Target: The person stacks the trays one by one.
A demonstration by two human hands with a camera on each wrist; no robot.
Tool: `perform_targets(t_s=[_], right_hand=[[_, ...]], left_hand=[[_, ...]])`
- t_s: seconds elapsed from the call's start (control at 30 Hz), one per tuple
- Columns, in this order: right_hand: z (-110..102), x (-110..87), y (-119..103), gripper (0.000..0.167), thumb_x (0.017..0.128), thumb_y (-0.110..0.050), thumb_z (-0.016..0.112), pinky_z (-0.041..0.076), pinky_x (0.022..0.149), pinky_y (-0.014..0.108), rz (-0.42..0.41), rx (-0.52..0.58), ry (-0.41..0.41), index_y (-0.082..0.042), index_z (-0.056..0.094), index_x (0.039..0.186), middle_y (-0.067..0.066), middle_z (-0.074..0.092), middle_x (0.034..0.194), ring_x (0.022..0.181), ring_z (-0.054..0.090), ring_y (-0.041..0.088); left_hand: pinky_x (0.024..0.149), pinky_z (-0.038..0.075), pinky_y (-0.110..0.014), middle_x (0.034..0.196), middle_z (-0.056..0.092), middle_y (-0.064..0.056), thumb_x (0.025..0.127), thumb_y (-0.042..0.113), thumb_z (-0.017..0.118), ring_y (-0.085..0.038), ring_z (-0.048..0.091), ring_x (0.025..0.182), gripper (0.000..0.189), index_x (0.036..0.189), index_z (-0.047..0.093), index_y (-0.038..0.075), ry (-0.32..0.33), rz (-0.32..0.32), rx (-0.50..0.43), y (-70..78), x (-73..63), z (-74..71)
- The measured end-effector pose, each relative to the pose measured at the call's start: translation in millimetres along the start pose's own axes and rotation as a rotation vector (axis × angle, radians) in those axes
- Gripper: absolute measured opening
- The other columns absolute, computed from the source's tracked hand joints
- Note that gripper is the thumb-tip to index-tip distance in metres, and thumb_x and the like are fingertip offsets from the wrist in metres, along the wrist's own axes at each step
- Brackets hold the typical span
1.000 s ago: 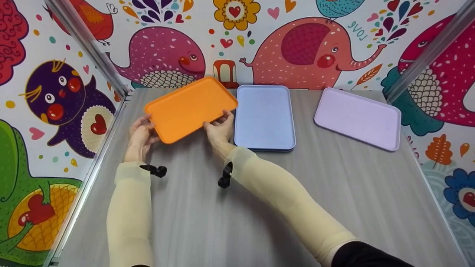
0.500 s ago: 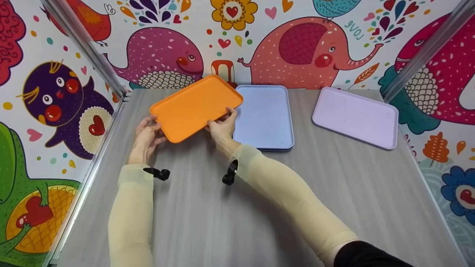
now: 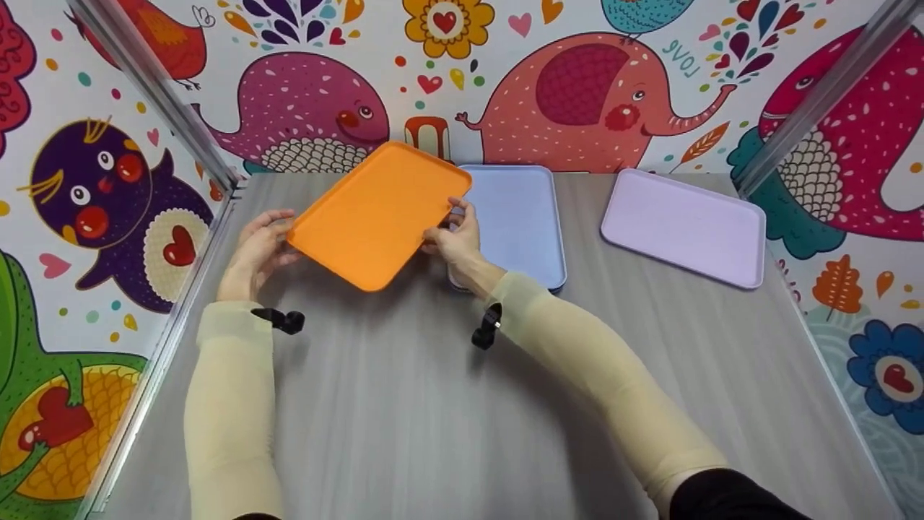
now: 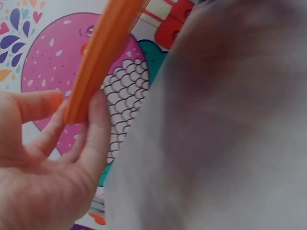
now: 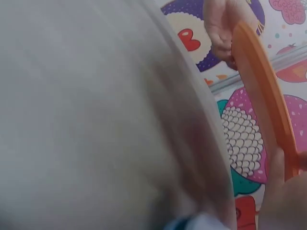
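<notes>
Both hands hold an orange tray [image 3: 379,217] in the air, tilted, at the back left of the table. My left hand [image 3: 256,249] pinches its left corner between thumb and fingers. On the right long side, my right hand [image 3: 458,235] grips the edge. The tray's edge [image 4: 98,62] looks thick and ridged in the left wrist view; I cannot tell whether several trays lie together. Partly behind the right hand, blue trays [image 3: 516,217] lie stacked on the table, and the orange tray's right corner overlaps them in view.
A lilac tray [image 3: 686,227] lies slanted at the back right. The grey table [image 3: 404,419] ends at a wall [image 3: 433,94] printed with cartoon animals. Metal posts [image 3: 812,101] stand at the back corners.
The orange tray has turned counterclockwise, its front corner swinging to the right. My right hand has moved right and slightly back, the left hand slightly left. The blue and lilac trays stay put.
</notes>
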State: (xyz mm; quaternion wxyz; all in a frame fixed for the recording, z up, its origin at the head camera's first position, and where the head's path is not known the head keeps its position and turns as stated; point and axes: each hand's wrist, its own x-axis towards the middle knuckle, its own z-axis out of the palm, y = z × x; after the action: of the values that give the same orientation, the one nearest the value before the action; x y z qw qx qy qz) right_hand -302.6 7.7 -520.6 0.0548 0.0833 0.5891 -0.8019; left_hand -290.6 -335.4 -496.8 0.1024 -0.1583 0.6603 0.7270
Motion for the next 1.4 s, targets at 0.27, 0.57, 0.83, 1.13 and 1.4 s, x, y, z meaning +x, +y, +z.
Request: perform_targets(t_s=[0.27, 0.57, 0.83, 1.13, 1.4], right_hand=[[-28.0, 7.8, -16.1, 0.079, 0.089, 0.018, 0.069, 0.066, 0.061, 0.032, 0.082, -0.004, -0.207, -0.013, 0.049, 0.160, 0.009, 0.060, 0.116, 0.077, 0.070, 0.019], [-57.7, 21.5, -35.8, 0.080, 0.093, 0.020, 0.063, 0.065, 0.060, 0.031, 0.084, -0.030, -0.331, -0.009, 0.046, 0.165, 0.008, 0.062, 0.116, 0.076, 0.070, 0.018], [-74.9, 29.4, -44.6, 0.078, 0.095, 0.019, 0.064, 0.068, 0.065, 0.033, 0.100, -0.079, -0.379, -0.011, 0.047, 0.165, 0.007, 0.063, 0.121, 0.078, 0.069, 0.018], [-92.0, 36.1, -55.1, 0.081, 0.095, 0.019, 0.062, 0.066, 0.066, 0.031, 0.101, -0.112, -0.362, -0.012, 0.047, 0.168, 0.007, 0.062, 0.131, 0.081, 0.068, 0.016], [-115.4, 43.1, -66.1, 0.079, 0.099, 0.015, 0.063, 0.067, 0.072, 0.031, 0.106, -0.142, -0.353, -0.014, 0.048, 0.170, 0.010, 0.060, 0.143, 0.090, 0.069, 0.018]], left_hand=[[0.089, 0.070, -0.032, 0.126, 0.079, 0.006, 0.118, 0.022, 0.058, -0.013, 0.083, 0.103, 0.051, 0.168, 0.048, 0.017, -0.296, -0.007, 0.082, 22.1, -4.8, -1.7], [0.090, 0.071, -0.041, 0.129, 0.080, 0.000, 0.113, 0.000, 0.059, -0.015, 0.082, 0.104, 0.073, 0.178, 0.030, 0.018, -0.514, 0.022, 0.066, 27.7, 2.1, 14.7], [0.090, 0.072, -0.042, 0.131, 0.081, 0.000, 0.110, -0.003, 0.063, -0.018, 0.083, 0.108, 0.075, 0.177, 0.034, 0.014, -0.505, 0.004, 0.105, 25.8, 11.7, 32.2], [0.089, 0.071, -0.040, 0.128, 0.080, 0.001, 0.106, -0.005, 0.069, -0.017, 0.082, 0.106, 0.076, 0.174, 0.040, 0.015, -0.456, 0.018, 0.107, 19.7, 14.7, 54.6], [0.084, 0.071, -0.041, 0.125, 0.076, 0.000, 0.104, -0.009, 0.069, -0.017, 0.080, 0.103, 0.079, 0.174, 0.039, 0.014, -0.430, 0.049, 0.081, 9.0, 22.2, 83.5]])
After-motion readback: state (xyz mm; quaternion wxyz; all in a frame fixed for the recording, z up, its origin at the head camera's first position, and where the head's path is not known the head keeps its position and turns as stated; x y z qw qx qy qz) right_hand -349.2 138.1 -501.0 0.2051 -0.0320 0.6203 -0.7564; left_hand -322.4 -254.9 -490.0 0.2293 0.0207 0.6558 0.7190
